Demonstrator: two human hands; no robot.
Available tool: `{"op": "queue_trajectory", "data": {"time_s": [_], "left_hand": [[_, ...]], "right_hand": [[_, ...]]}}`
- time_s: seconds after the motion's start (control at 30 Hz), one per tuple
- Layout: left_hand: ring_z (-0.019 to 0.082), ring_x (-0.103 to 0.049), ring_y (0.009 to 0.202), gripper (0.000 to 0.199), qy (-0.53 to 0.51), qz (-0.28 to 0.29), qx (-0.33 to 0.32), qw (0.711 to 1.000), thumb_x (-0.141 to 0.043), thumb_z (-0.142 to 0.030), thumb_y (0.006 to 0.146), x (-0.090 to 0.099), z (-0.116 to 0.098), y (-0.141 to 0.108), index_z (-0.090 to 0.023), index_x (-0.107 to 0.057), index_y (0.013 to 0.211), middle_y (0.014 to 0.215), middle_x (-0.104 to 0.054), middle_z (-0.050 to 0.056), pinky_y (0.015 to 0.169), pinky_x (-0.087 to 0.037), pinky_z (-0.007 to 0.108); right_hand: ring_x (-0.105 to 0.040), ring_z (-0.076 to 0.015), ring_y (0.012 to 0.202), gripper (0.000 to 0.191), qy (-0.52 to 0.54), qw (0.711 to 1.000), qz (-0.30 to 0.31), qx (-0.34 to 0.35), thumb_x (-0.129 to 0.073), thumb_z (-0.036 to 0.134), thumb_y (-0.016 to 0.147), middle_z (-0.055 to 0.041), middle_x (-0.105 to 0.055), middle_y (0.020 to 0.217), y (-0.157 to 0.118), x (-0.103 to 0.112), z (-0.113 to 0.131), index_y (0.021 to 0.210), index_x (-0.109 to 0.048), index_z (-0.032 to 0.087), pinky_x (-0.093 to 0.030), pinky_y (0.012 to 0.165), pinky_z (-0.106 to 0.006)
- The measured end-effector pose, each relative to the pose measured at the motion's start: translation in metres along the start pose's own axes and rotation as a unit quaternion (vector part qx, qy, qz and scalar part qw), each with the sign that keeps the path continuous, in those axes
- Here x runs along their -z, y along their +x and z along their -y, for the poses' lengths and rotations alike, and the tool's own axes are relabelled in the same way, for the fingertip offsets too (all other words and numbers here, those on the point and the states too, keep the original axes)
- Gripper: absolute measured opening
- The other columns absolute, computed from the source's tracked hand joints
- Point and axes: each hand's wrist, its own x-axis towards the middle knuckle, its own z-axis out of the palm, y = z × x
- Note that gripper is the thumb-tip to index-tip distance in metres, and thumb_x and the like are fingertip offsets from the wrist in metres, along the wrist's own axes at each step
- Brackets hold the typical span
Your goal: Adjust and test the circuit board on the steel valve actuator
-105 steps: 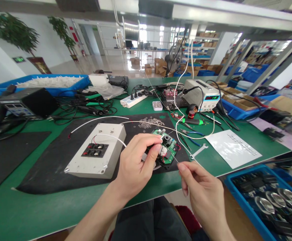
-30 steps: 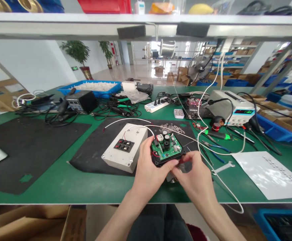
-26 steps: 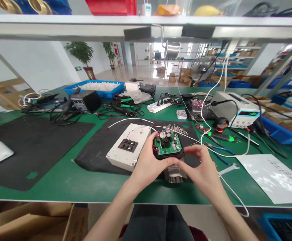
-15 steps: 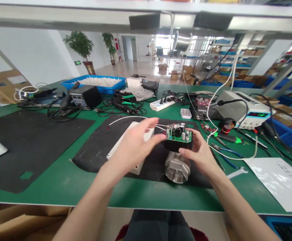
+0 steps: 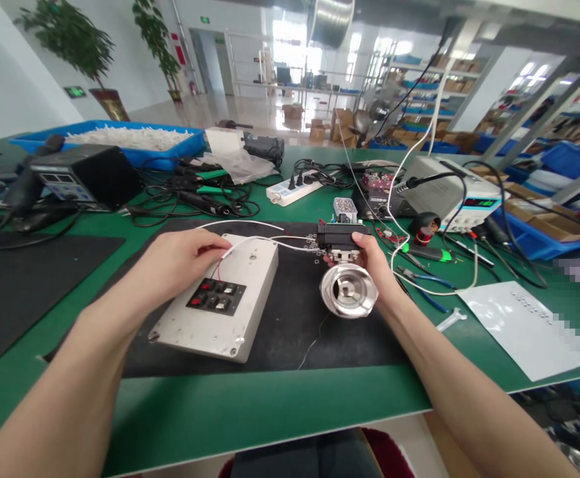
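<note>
My right hand (image 5: 373, 260) grips the black housing (image 5: 342, 236) of a device whose round metal valve body (image 5: 350, 291) hangs below it, its opening turned towards me. A green circuit board shows in part on the housing's far side. White cables (image 5: 275, 239) run left from the housing to my left hand (image 5: 190, 260), which pinches one between thumb and fingers. Under that hand lies a pale metal box (image 5: 250, 292) with a black terminal panel (image 5: 216, 295) of red and black clips. A thin red wire hangs over the panel.
Behind are a power strip (image 5: 294, 188), a black soldering station (image 5: 88, 176) and a blue tray (image 5: 160, 156) of white pieces. At right stand a power supply (image 5: 452, 192), pliers (image 5: 427, 289), a wrench (image 5: 453, 320) and a white sheet (image 5: 523, 328). Loose cables cross the bench.
My left hand has moved left from near the circuit board and closed on a white cable. The device has tilted, hiding most of its board. The camera view has shifted, showing more of the pale box.
</note>
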Motion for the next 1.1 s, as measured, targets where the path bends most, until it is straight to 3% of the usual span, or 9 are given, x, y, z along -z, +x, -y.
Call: {"op": "queue_trajectory", "data": {"time_s": [0.13,0.3,0.6,0.87,1.1], "left_hand": [[0.024,-0.07,0.094,0.029,0.055,0.163,0.024,0.985,-0.056,-0.049,0.097,0.024,0.001,0.025,-0.034,-0.079,0.106,0.11,-0.078,-0.006,0.083,-0.047,0.033],[0.021,-0.07,0.083,0.038,0.088,0.239,0.039,0.966,-0.052,-0.055,0.088,0.034,-0.003,0.05,-0.033,-0.08,0.101,0.098,-0.079,-0.007,0.073,-0.046,0.028],[0.023,-0.072,0.084,0.053,0.113,0.262,0.062,0.956,-0.047,-0.071,0.076,0.033,-0.002,0.057,-0.034,-0.08,0.096,0.096,-0.078,-0.006,0.073,-0.05,0.029],[0.025,-0.071,0.087,0.056,0.131,0.254,0.061,0.956,-0.047,-0.072,0.076,0.032,0.001,0.058,-0.034,-0.08,0.1,0.103,-0.078,-0.003,0.077,-0.05,0.031],[0.022,-0.071,0.087,0.054,0.138,0.259,0.072,0.953,-0.047,-0.072,0.071,0.033,-0.003,0.058,-0.039,-0.08,0.097,0.1,-0.078,-0.008,0.076,-0.05,0.029]], "right_hand": [[-0.073,-0.0248,0.063,0.034,0.009,0.999,-0.033,-0.032,-0.063,0.049,0.085,-0.0089,-0.078,0.076,0.004,0.004,0.0,0.094,-0.072,0.017,-0.06,0.054,-0.033],[-0.072,-0.0234,0.056,0.033,0.024,0.998,-0.035,-0.036,-0.062,0.049,0.088,-0.0094,-0.08,0.078,0.005,0.005,-0.001,0.095,-0.071,0.018,-0.056,0.044,-0.03],[-0.077,-0.027,0.066,0.036,0.03,0.999,-0.037,-0.005,-0.081,0.049,0.072,-0.0066,-0.082,0.088,0.004,0.001,-0.004,0.092,-0.063,0.024,-0.063,0.051,-0.035],[-0.079,-0.0295,0.075,0.041,0.021,0.999,-0.026,-0.007,-0.082,0.052,0.07,-0.0073,-0.083,0.096,0.002,0.003,-0.003,0.092,-0.061,0.025,-0.067,0.061,-0.04],[-0.079,-0.029,0.078,0.038,0.019,0.999,-0.03,0.003,-0.08,0.051,0.073,-0.0068,-0.083,0.097,0.002,0.003,-0.003,0.093,-0.062,0.024,-0.067,0.068,-0.04]]}}
